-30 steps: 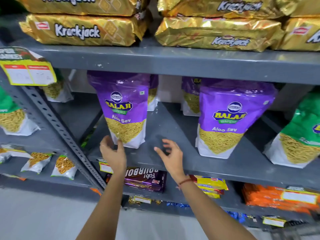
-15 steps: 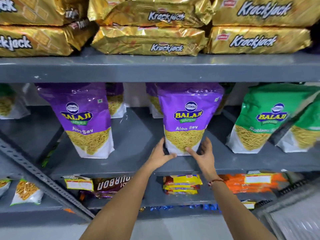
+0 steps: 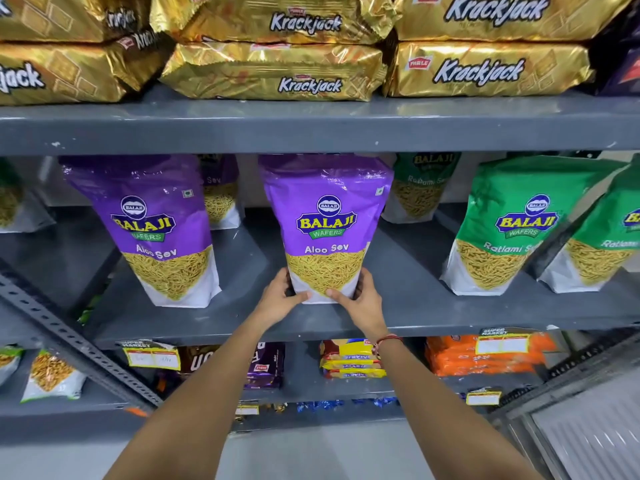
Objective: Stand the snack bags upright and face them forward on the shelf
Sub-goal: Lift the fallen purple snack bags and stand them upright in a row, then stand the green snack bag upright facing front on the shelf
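Observation:
A purple Aloo Sev bag (image 3: 325, 216) stands upright, label forward, in the middle of the grey shelf (image 3: 433, 317). My left hand (image 3: 278, 299) grips its lower left corner and my right hand (image 3: 362, 301) grips its lower right corner, thumbs on the front. A second purple Aloo Sev bag (image 3: 156, 230) stands to the left, leaning slightly. Two green Ratlami Sev bags (image 3: 519, 223) stand to the right, and more purple and green bags sit behind at the back of the shelf.
Gold Krackjack packs (image 3: 304, 71) are stacked on the shelf above. Below lie biscuit packs (image 3: 349, 358), orange packs (image 3: 457, 355) and yellow price tags (image 3: 152, 355). A slotted grey upright (image 3: 69, 341) slants across the lower left.
My view and both hands have shifted right, from the left purple bag to the middle one. Both hands have closed on that bag's lower corners.

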A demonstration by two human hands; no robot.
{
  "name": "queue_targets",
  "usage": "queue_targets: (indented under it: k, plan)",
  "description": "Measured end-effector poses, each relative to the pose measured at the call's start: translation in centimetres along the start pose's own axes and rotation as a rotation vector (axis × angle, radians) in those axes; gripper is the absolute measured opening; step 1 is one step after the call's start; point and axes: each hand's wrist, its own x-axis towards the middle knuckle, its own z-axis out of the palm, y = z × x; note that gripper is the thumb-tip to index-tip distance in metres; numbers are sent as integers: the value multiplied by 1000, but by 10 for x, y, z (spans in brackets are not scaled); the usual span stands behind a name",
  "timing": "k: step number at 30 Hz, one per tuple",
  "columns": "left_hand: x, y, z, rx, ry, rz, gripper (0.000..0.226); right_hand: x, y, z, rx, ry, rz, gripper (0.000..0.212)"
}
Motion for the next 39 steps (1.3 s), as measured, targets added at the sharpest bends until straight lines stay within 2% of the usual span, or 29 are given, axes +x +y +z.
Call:
queue_targets:
  k: [8,11,13,14,16,18,22,25,27,30,33,35,39]
  plan:
    - [-9,-1,-2,37,24,4,62,-3,-2,5,45,-13,10,66]
    - [-16,1,1,41,72,44,70,-5,-4,3,81,-61,12,88]
    - [-23,0,9,7,252,85,69,-12,-4,-4,144,-50,33,100]
    - [-29,-1,15,-5,381,93,65,-16,-3,-10,168,-16,40,98]
    - [-42,-4,33,16,592,131,45,-24,1,-32,183,114,32,82]
    - [-54,0,60,54,635,220,24,-29,5,-65,205,286,4,64]
    - [-50,26,130,182,366,317,20,-25,11,-146,245,560,-39,48]
    - [-28,51,179,293,210,346,31,-12,17,-198,194,622,-30,53]
    - [-10,68,208,314,125,295,48,-3,24,-226,186,558,4,74]
    - [15,90,240,201,-48,130,82,11,34,-259,144,355,41,102]
    - [30,104,261,126,-174,47,101,26,35,-278,36,207,42,113]
    - [36,107,267,93,-199,40,94,35,35,-282,-17,177,38,110]
    - [32,106,275,58,-150,55,65,35,40,-278,-6,171,4,92]
